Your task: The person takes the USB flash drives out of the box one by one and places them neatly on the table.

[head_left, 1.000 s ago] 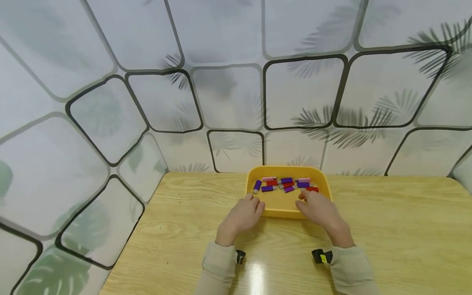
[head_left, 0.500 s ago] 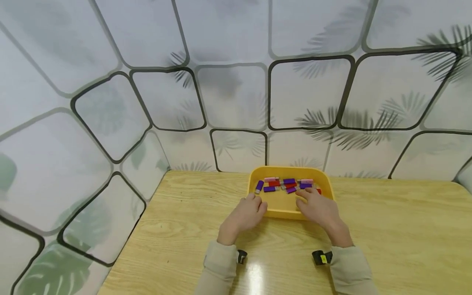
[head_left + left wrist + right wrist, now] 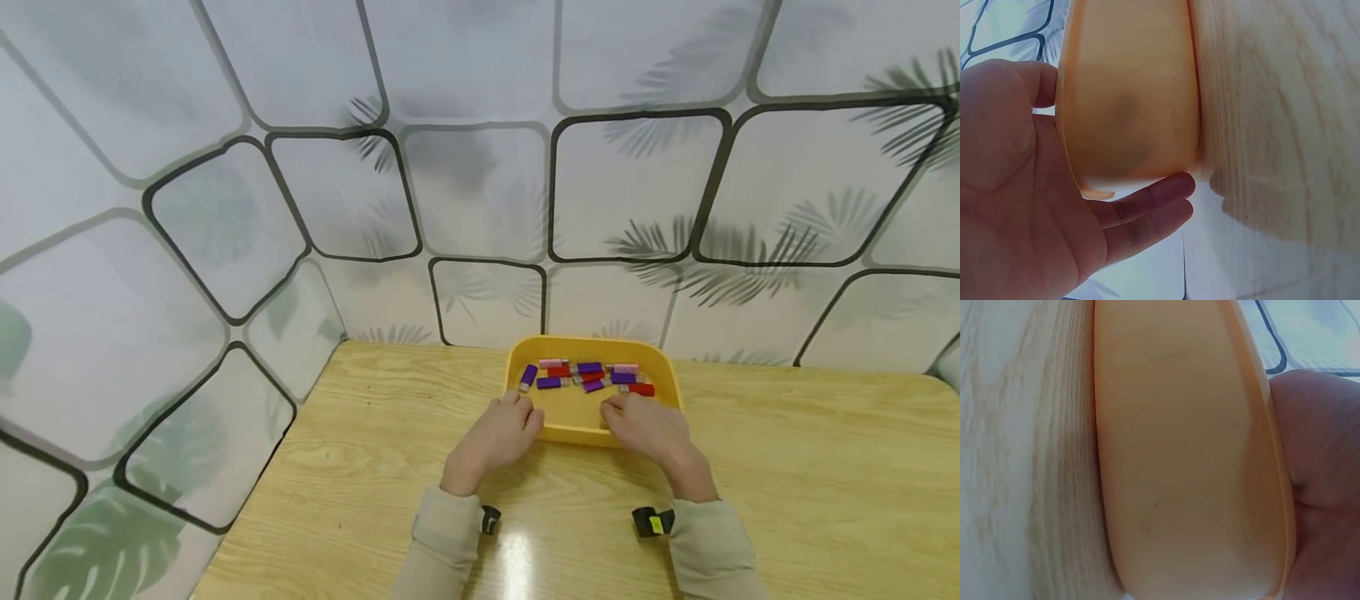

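A shallow yellow plastic tray (image 3: 573,435) holds several small USB flash drives, purple, red and pink, gathered in its back half. My left hand (image 3: 497,431) grips the tray's front left corner. In the left wrist view two fingers (image 3: 1154,203) lie along the outer end wall, with the thumb at the rim. My right hand (image 3: 647,425) reaches over the front right rim, its fingers curled down inside the tray. A red flash drive (image 3: 642,389) lies just beyond its knuckles. I cannot tell whether its hidden fingertips hold anything. The right wrist view shows mainly the tray's outer front wall (image 3: 1179,450).
The tray stands on a light wooden table (image 3: 375,433), near its back edge. Behind it rises a white wall (image 3: 480,192) with dark outlined shapes and leaf prints, which turns a corner at the left.
My right hand's fingers have drawn back from the red flash drive toward the tray's front, so the drive shows more fully. My left hand stays at the corner. The head view has shifted slightly.
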Tool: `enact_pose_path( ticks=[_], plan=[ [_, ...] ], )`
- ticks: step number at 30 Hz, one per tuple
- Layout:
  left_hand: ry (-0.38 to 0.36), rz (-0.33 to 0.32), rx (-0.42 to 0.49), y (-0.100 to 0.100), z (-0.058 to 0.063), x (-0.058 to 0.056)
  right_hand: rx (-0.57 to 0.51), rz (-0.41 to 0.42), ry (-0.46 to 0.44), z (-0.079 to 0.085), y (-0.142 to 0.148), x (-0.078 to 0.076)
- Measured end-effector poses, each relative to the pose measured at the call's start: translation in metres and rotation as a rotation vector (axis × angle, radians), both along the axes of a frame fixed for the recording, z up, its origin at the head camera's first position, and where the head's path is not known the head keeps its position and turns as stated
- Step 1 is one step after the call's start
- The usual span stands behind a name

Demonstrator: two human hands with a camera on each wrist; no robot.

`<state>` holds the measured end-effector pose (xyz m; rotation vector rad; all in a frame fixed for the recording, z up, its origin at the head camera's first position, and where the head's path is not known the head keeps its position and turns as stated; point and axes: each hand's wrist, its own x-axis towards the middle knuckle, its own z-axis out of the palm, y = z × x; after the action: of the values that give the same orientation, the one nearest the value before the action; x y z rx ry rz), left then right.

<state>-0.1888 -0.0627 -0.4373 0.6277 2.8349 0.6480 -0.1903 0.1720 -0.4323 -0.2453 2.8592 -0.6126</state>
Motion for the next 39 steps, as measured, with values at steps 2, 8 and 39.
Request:
enact_pose_path(
  ticks=[2, 8, 39],
  plan=[
    [0.001, -0.004, -0.001, 0.000, 0.000, -0.001, -0.003, 0.003, -0.004, 0.001, 0.000, -0.001],
    [0.003, -0.021, -0.003, 0.001, 0.000, -0.003, -0.007, 0.006, -0.020, 0.003, 0.001, -0.003],
    [-0.025, -0.013, 0.018, -0.001, 0.004, -0.004, -0.084, -0.089, 0.017, -0.008, 0.000, -0.027]
  ],
)
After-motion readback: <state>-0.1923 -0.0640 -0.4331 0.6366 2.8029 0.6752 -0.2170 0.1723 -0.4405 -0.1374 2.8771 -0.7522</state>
